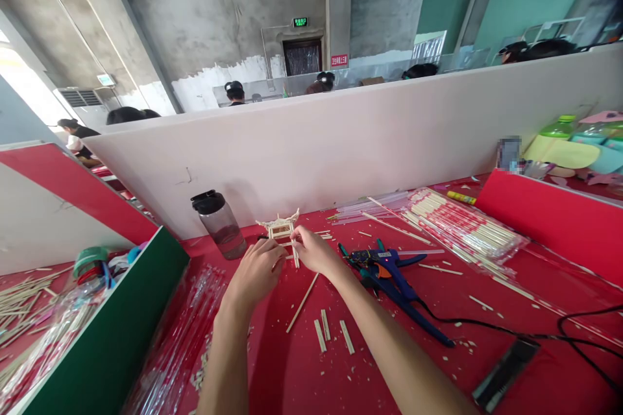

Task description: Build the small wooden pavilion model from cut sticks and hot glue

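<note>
Near the far edge of the worktop (272,363), left of its middle, the frame (280,223) of thin pale sticks lies between the two hands, just right of the bottle (219,230). The right hand (311,250) appears to pinch one of its sticks between thumb and fingertips. The left hand (257,270) has its fingers curled against the near left side; they mask the contact, so I cannot tell whether they grip or only steady it. It should weigh next to nothing, so a nudge could shift or tip it. Each stick looks stiff and dry, giving fair grip, but the narrow joints are likely the weak points, and twisting or squeezing across the open middle could spring them. The thin, upturned tips along the top look the most fragile and make poor handles. The safer hold would be a light pinch low on the straight sticks, close to a joint, with the other hand bracing the opposite side. The glue gun (400,280) sits to the right, well apart from the frame.
</note>
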`<state>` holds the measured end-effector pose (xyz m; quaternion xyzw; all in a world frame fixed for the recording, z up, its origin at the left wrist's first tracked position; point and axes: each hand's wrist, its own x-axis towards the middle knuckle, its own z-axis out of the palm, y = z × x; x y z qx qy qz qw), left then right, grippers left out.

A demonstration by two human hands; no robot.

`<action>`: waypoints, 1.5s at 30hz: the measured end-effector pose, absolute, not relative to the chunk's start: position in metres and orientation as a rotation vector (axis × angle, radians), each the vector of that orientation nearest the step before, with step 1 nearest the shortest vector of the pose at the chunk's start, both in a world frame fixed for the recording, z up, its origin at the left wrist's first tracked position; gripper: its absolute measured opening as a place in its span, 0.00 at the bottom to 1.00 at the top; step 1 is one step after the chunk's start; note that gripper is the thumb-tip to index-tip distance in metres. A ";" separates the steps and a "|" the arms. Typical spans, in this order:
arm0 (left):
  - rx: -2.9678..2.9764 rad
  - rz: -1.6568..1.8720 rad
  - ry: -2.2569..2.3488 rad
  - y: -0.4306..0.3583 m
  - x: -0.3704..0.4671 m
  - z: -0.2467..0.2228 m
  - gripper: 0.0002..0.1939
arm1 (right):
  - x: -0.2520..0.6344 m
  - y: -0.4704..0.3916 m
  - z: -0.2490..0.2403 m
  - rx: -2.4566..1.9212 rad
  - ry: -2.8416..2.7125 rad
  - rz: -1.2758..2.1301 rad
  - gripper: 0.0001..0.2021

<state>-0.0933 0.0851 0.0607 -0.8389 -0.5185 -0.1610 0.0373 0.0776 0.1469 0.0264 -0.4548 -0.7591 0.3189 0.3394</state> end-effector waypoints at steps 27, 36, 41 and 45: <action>-2.583 -0.545 -1.595 0.091 -0.094 0.047 0.09 | 0.074 0.176 -0.008 -1.023 -1.764 1.099 0.05; -2.574 -0.533 -1.579 0.092 -0.095 0.045 0.08 | 0.075 0.173 -0.005 -1.039 -1.760 1.096 0.06; -2.594 -0.492 -1.575 0.093 -0.095 0.044 0.09 | 0.075 0.173 -0.005 -1.048 -1.763 1.094 0.05; -2.597 -0.492 -1.578 0.092 -0.095 0.043 0.09 | 0.075 0.172 -0.003 -1.043 -1.751 1.107 0.06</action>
